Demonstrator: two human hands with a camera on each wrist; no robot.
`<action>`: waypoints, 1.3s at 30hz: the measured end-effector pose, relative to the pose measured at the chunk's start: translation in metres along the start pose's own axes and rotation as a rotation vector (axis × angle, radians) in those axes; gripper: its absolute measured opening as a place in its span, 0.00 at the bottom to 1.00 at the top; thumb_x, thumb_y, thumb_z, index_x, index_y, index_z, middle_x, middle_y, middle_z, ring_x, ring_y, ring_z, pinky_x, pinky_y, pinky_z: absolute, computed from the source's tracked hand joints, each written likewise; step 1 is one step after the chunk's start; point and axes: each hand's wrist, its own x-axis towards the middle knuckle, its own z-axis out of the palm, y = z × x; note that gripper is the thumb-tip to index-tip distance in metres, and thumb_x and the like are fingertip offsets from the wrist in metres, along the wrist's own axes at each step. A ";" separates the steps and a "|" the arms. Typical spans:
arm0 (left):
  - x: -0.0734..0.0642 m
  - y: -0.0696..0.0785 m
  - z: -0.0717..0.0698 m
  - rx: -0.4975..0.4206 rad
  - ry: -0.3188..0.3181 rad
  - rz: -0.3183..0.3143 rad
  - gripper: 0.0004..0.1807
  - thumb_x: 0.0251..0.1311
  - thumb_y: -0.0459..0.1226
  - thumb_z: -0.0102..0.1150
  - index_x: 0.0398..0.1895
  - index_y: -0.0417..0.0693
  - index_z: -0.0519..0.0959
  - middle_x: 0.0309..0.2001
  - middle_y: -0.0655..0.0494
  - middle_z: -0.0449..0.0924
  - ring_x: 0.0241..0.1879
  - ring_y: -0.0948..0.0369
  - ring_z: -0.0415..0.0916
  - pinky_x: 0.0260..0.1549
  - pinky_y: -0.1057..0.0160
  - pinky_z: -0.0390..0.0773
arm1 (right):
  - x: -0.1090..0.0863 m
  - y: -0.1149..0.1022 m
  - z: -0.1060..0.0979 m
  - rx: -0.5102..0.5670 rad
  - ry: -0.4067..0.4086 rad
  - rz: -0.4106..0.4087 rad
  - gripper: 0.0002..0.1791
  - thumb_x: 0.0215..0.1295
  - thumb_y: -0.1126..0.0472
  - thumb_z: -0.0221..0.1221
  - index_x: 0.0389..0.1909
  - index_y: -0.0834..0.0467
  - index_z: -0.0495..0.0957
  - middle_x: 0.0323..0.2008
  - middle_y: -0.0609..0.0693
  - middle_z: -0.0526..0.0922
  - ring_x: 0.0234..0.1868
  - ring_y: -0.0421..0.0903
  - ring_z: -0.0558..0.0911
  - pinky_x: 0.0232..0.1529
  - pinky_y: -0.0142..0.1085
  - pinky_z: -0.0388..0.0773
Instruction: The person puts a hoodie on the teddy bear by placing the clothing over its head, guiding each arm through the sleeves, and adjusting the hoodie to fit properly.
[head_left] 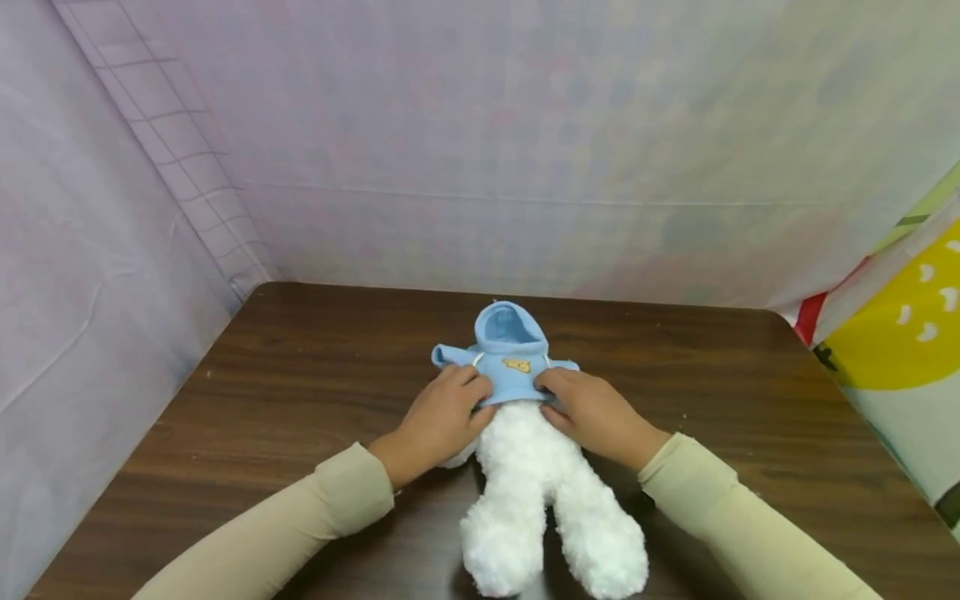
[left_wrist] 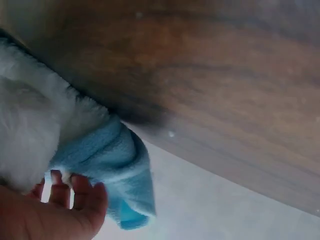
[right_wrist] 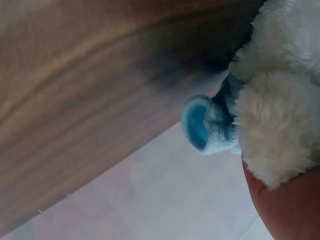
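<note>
- Blue hoodie (head_left: 510, 385): lies across the upper body of the white plush toy (head_left: 521, 467), midway along the tabletop (head_left: 337, 358) and near its far edge.
- Its hood opening faces up, nearest the far edge; a small tan patch (head_left: 517, 364) sits on the front, and one sleeve points toward the tabletop's left edge.
- Left hand (head_left: 442, 417): fingers and thumb pinch the hoodie's hem at its left corner.
- Right hand (head_left: 600, 417): grips the hem's right corner, thumb lower, against the plush fur.
- The plush toy's legs spread toward the near edge; its top is hidden by the hoodie.
- Pale patterned cloth (head_left: 487, 167) hangs beyond the far edge.
</note>
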 end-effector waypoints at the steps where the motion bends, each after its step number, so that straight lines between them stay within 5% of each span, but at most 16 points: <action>1: 0.000 0.000 0.000 0.003 -0.018 -0.005 0.06 0.70 0.41 0.59 0.36 0.50 0.75 0.34 0.58 0.72 0.34 0.59 0.67 0.35 0.61 0.71 | 0.000 0.000 -0.001 0.022 -0.014 0.012 0.16 0.64 0.62 0.67 0.49 0.59 0.74 0.42 0.52 0.80 0.41 0.46 0.80 0.41 0.43 0.78; 5: 0.000 0.001 -0.003 -0.054 -0.117 -0.055 0.08 0.72 0.43 0.56 0.41 0.48 0.75 0.32 0.59 0.74 0.31 0.61 0.71 0.33 0.61 0.74 | -0.001 0.000 -0.002 0.053 -0.044 0.034 0.17 0.66 0.62 0.65 0.52 0.61 0.73 0.46 0.55 0.79 0.46 0.49 0.79 0.46 0.45 0.78; 10: 0.000 -0.002 -0.010 -0.163 -0.218 -0.128 0.25 0.71 0.49 0.56 0.61 0.41 0.70 0.36 0.57 0.77 0.31 0.64 0.74 0.33 0.62 0.77 | -0.002 -0.002 -0.001 -0.004 -0.025 0.002 0.26 0.65 0.61 0.66 0.61 0.64 0.72 0.50 0.58 0.77 0.51 0.53 0.78 0.49 0.47 0.77; 13: -0.004 -0.002 -0.012 -0.189 -0.258 -0.120 0.31 0.72 0.50 0.54 0.69 0.39 0.66 0.51 0.49 0.78 0.49 0.58 0.76 0.49 0.56 0.76 | -0.003 -0.001 0.000 -0.013 -0.009 -0.025 0.24 0.64 0.62 0.67 0.59 0.62 0.75 0.48 0.55 0.78 0.50 0.52 0.77 0.47 0.47 0.77; 16: -0.008 -0.003 -0.013 -0.216 -0.292 -0.082 0.37 0.70 0.54 0.55 0.72 0.40 0.63 0.64 0.43 0.70 0.65 0.51 0.67 0.62 0.51 0.68 | -0.003 0.001 0.000 -0.002 0.006 -0.071 0.16 0.62 0.66 0.67 0.50 0.58 0.78 0.42 0.51 0.77 0.44 0.50 0.75 0.43 0.43 0.76; 21: -0.012 -0.005 -0.016 -0.246 -0.335 -0.001 0.42 0.65 0.60 0.57 0.74 0.45 0.64 0.64 0.48 0.67 0.62 0.54 0.65 0.60 0.54 0.69 | 0.000 0.001 -0.002 0.000 0.028 -0.185 0.11 0.60 0.72 0.64 0.37 0.53 0.76 0.35 0.47 0.72 0.38 0.46 0.70 0.38 0.40 0.70; 26: -0.013 -0.001 -0.015 -0.240 -0.308 0.026 0.35 0.64 0.59 0.58 0.67 0.48 0.73 0.52 0.56 0.64 0.47 0.61 0.65 0.44 0.63 0.72 | 0.002 -0.001 -0.002 -0.060 0.029 -0.237 0.10 0.62 0.71 0.63 0.35 0.52 0.75 0.41 0.49 0.73 0.42 0.48 0.72 0.44 0.43 0.72; 33: -0.017 0.010 -0.010 -0.017 -0.237 0.022 0.36 0.64 0.63 0.53 0.60 0.44 0.74 0.64 0.46 0.65 0.59 0.49 0.67 0.52 0.55 0.77 | 0.001 -0.004 -0.002 -0.117 0.025 -0.273 0.10 0.61 0.68 0.65 0.39 0.54 0.76 0.50 0.52 0.75 0.50 0.52 0.73 0.52 0.46 0.73; 39: -0.016 0.012 -0.012 -0.014 -0.237 0.027 0.31 0.61 0.61 0.58 0.54 0.46 0.74 0.52 0.52 0.73 0.50 0.54 0.73 0.50 0.55 0.75 | -0.001 -0.003 0.000 -0.087 0.051 -0.298 0.11 0.62 0.69 0.63 0.42 0.54 0.77 0.48 0.50 0.79 0.51 0.50 0.75 0.54 0.45 0.72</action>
